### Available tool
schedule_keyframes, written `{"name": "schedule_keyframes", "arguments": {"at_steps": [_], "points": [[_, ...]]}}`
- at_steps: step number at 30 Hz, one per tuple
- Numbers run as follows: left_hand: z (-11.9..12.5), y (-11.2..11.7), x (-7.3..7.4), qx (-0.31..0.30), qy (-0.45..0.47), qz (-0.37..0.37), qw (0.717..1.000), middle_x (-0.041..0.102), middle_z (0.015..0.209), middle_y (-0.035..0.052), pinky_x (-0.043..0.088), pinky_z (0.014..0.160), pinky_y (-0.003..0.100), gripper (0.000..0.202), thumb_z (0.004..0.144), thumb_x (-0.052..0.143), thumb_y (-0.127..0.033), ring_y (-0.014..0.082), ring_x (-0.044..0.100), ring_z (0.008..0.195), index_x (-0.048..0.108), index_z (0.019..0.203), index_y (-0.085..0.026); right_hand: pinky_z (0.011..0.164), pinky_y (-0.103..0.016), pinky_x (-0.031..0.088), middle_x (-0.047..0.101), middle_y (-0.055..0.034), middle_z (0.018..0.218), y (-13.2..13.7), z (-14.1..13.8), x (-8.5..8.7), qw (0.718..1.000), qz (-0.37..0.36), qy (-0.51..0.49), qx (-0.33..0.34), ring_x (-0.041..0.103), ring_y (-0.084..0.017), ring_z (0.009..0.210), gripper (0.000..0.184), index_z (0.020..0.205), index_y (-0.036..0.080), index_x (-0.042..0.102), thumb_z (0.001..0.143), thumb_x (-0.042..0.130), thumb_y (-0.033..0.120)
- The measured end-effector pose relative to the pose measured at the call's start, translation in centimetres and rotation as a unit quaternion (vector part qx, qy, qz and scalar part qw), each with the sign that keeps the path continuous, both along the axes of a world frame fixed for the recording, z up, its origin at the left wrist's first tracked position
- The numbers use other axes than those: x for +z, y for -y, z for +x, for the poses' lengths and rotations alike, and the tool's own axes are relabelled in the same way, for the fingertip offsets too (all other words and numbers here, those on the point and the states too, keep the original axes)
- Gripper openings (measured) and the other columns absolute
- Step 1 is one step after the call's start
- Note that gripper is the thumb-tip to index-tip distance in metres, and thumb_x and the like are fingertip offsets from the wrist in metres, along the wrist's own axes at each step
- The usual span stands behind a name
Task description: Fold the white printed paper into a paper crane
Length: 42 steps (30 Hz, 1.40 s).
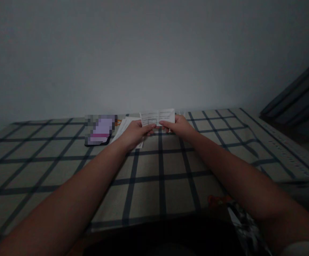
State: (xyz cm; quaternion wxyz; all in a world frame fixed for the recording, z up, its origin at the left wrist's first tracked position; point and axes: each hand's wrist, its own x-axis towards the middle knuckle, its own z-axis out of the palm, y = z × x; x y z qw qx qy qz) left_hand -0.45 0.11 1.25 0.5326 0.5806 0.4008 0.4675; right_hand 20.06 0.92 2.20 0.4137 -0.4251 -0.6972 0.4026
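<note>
Both my hands hold a small folded sheet of printed paper (pixel 158 116) up above the table, its face turned towards me. My left hand (pixel 138 132) grips its left lower edge, thumb in front and fingers behind. At the right lower edge, my right hand (pixel 178 126) pinches it the same way. A crease runs down near the sheet's middle; the print is too small to read. Behind and under my left hand lie more white papers (pixel 122 128) on the cloth, partly covered by the hand.
A checked cloth (pixel 149 195) covers the table. Left of the papers stands a phone (pixel 101 129) with a lit, partly blurred screen. Some clear plastic (pixel 181 114) shows behind my right hand. A plain wall (pixel 154 53) rises at the back; a dark striped curtain (pixel 301 92) hangs at right.
</note>
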Motion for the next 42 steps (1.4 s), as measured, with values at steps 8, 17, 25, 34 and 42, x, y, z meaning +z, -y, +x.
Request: {"name": "schedule_keyframes", "arguments": {"at_steps": [8,17,25,34,42], "points": [[0.07,-0.06,-0.16,-0.007,0.018,-0.032,0.999,0.074,0.088,0.0064,0.043,0.061,0.024,0.032,0.068,0.083,-0.037,0.01,0.057,0.062,0.077,0.092,-0.017,0.057,-0.025,0.044,0.068,-0.0049,0.069,0.15,0.02,0.18,0.999,0.025,0.026,-0.033,0.059,-0.013,0.061,0.033,0.082,0.013,0.071,0.078,0.071,0.045],[0.13,0.07,0.13,0.005,0.017,0.002,1.0,0.075,0.088,0.0077,0.045,0.065,0.026,0.027,0.07,0.081,-0.033,0.0117,0.059,0.065,0.077,0.089,-0.015,0.053,-0.024,0.041,0.065,-0.0023,0.065,0.06,-0.07,0.02,0.999,0.016,0.027,-0.018,0.054,-0.011,0.056,0.036,0.083,0.014,0.069,0.081,0.067,0.05],[0.05,0.02,0.02,0.0,0.011,-0.006,1.0,0.076,0.095,0.0087,0.047,0.067,0.026,0.028,0.073,0.08,-0.033,0.0134,0.063,0.071,0.077,0.095,-0.015,0.051,-0.023,0.037,0.062,-0.0009,0.061,0.01,0.03,-0.05,0.999,0.006,0.021,-0.028,0.05,-0.01,0.053,0.039,0.084,0.014,0.068,0.082,0.065,0.052],[-0.07,-0.17,-0.17,-0.013,0.006,-0.002,1.0,0.076,0.103,0.0102,0.049,0.069,0.026,0.031,0.073,0.08,-0.032,0.013,0.065,0.074,0.076,0.1,-0.016,0.053,-0.024,0.037,0.062,-0.0012,0.062,0.04,0.06,0.24,0.998,0.029,0.035,-0.033,0.05,-0.01,0.053,0.037,0.084,0.013,0.07,0.083,0.064,0.05],[0.03,0.02,0.02,-0.001,0.018,-0.01,1.0,0.076,0.101,0.0103,0.049,0.067,0.026,0.032,0.071,0.081,-0.034,0.0133,0.064,0.072,0.076,0.097,-0.016,0.054,-0.025,0.038,0.062,-0.0012,0.062,0.32,-0.12,0.3,0.998,0.037,0.025,-0.04,0.051,-0.011,0.054,0.036,0.081,0.014,0.068,0.083,0.064,0.05]]}}
